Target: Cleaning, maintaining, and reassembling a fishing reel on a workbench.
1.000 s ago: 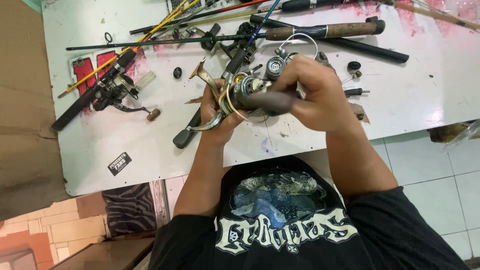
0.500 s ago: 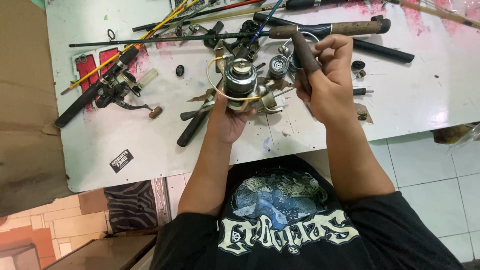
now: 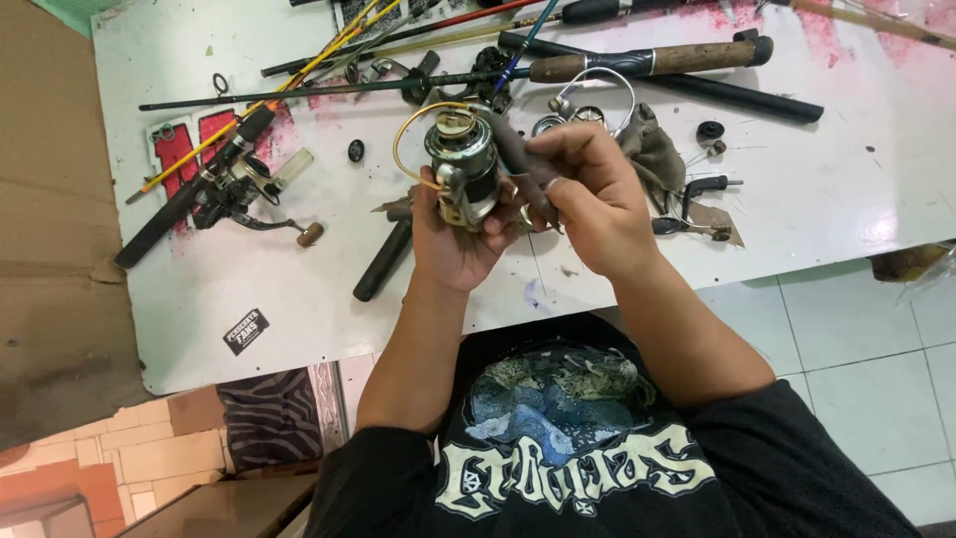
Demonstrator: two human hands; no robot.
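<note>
My left hand [image 3: 453,244] grips a metal spinning fishing reel [image 3: 461,164] from below, holding it upright above the white table [image 3: 827,199]. A thin gold bail wire loops off the reel's left side. My right hand [image 3: 593,204] is beside the reel on its right, fingers closed on a dark grey handle piece [image 3: 510,149] that touches the reel's side. Whether that piece is attached to the reel I cannot tell.
Several fishing rods [image 3: 647,65] lie across the far half of the table. Another rod with a reel [image 3: 224,189] lies at the left. Small black parts [image 3: 709,130], a crank handle [image 3: 702,187], a cloth [image 3: 652,149] and a black grip [image 3: 383,264] are scattered around. Cardboard [image 3: 50,229] stands left.
The reel has been turned upright in my left hand. My right hand lifted away half a second ago and has now come back against the reel's right side with the dark handle piece.
</note>
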